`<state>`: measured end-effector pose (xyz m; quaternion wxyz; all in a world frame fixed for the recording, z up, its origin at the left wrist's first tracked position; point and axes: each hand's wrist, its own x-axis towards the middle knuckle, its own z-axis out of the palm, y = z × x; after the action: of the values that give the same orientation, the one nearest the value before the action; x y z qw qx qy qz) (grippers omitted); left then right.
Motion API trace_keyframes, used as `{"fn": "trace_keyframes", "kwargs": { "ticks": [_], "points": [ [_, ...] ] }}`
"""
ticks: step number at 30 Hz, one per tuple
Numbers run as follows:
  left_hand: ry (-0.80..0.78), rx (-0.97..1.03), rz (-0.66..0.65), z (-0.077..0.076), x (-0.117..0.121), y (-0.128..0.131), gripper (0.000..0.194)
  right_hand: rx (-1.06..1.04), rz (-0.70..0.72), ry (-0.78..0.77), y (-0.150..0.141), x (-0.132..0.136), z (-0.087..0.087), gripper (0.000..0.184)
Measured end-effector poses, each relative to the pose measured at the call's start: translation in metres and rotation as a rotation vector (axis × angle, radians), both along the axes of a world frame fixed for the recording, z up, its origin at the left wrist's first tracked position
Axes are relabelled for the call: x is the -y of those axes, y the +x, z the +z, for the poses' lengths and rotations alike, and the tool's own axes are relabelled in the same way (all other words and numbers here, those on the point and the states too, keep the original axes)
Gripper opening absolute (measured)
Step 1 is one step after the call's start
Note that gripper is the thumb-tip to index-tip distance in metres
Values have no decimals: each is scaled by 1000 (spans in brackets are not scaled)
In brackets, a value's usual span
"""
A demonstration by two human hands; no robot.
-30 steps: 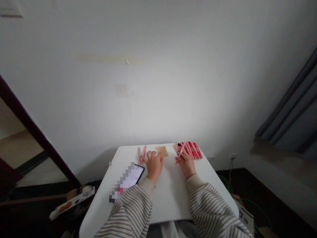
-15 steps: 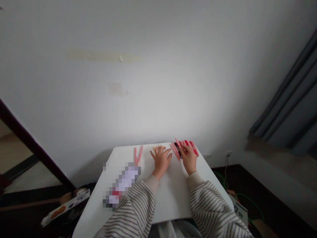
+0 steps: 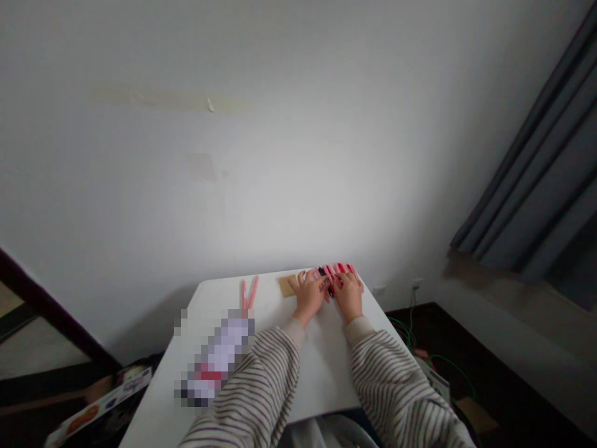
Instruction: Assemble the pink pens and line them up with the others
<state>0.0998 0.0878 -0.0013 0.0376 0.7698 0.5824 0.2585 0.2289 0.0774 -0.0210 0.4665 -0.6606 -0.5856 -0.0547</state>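
Table (image 3: 324,373) stands by a pale wall (image 3: 298,186), hands (image 3: 310,300) at pens (image 3: 339,268), their grip unclear.

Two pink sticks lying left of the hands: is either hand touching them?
No, the left hand and right hand are both at the pink-and-red row, apart from the two pink sticks.

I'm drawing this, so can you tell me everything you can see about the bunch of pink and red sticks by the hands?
The bunch of sticks is slim, pen-like pieces, pale pink and red with black parts, perhaps plastic. They lie side by side, slanting, at the far right corner of the white table. The right hand is on them; the left hand is at their left end. Too much is hidden to count.
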Motion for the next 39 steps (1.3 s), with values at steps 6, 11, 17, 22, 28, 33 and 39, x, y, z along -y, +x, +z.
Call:
{"fn": "trace_keyframes", "kwargs": {
  "ticks": [6,11,17,22,28,33,39],
  "points": [
    [19,93,-48,-11,-8,1,34,51,-22,-7,-5,1,2,24],
    [31,49,-40,-14,-10,1,31,72,-44,-38,-6,1,2,25],
    [27,69,-39,-15,-10,2,32,125,-70,-51,-5,3,1,25],
    [44,92,-31,-15,-11,-1,30,133,-98,-42,-6,3,1,24],
    [89,89,-13,-9,-5,-15,28,133,-101,-96,-7,7,5,23],
    [112,31,40,-7,1,-33,29,181,-85,-108,-13,13,13,22],
    [161,-12,107,-2,16,-63,33,215,45,-73,-36,13,20,22]
  ]
}}
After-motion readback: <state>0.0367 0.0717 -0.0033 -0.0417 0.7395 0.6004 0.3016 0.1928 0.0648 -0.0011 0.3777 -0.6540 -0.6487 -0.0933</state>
